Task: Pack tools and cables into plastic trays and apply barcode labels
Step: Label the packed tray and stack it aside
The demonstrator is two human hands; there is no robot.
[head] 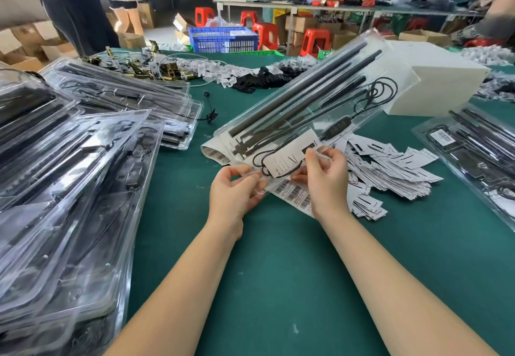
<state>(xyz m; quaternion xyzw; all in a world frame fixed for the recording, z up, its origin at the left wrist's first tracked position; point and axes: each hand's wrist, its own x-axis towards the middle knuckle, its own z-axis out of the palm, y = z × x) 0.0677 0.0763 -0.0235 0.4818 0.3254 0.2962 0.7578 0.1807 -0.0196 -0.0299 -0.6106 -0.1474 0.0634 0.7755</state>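
A packed clear tray is held by its near end above the green tabletop.

The near rim is pinched by the left hand and the right hand, fingers curled on the thin plastic. Black rods, a coiled cable, a controller and a white card are enclosed in it. The shell is judged light, slick and flexible; it is best gripped at both edges. Barcode labels lie beneath, filled trays are stacked at left.
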